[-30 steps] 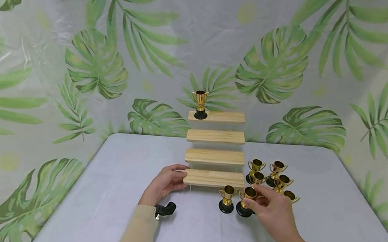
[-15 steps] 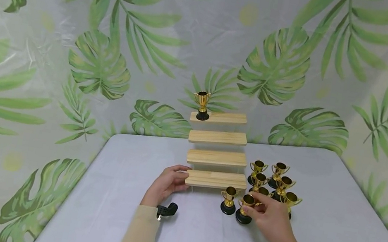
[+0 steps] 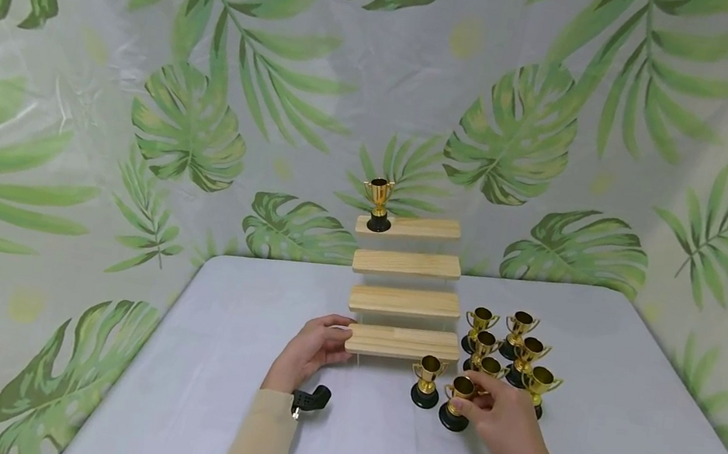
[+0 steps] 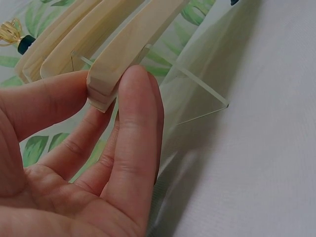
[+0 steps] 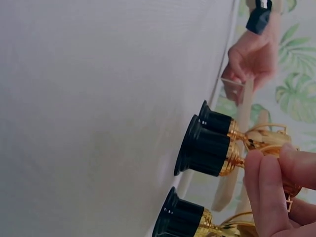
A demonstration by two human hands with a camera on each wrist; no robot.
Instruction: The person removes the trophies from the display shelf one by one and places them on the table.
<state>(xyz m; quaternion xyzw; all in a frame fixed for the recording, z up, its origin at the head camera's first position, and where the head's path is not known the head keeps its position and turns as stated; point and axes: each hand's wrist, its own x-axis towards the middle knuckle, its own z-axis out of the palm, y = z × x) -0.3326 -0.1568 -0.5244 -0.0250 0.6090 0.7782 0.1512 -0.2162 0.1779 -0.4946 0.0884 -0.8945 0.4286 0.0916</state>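
Note:
A stepped stand with four pale wooden shelves (image 3: 402,341) rests mid-table. One gold trophy (image 3: 378,203) on a black base stands at the left end of its top shelf. My left hand (image 3: 339,337) grips the left end of the lowest shelf (image 4: 123,54) between thumb and fingers (image 4: 136,128). Just right of the stand's front, my right hand (image 3: 467,401) pinches the gold cup of a small trophy (image 3: 454,404). That trophy's black base (image 5: 206,148) is at or just above the table. A second trophy (image 3: 427,382) stands immediately to its left.
Several more gold trophies (image 3: 516,344) cluster on the grey table (image 3: 205,392) to the right of the stand. The stand has clear acrylic side panels (image 4: 197,84). A leaf-printed backdrop (image 3: 182,121) rises close behind the table's far edge.
My right hand has closed its pinch on the front trophy and drawn it a little toward me. My left hand keeps the same hold on the lowest shelf.

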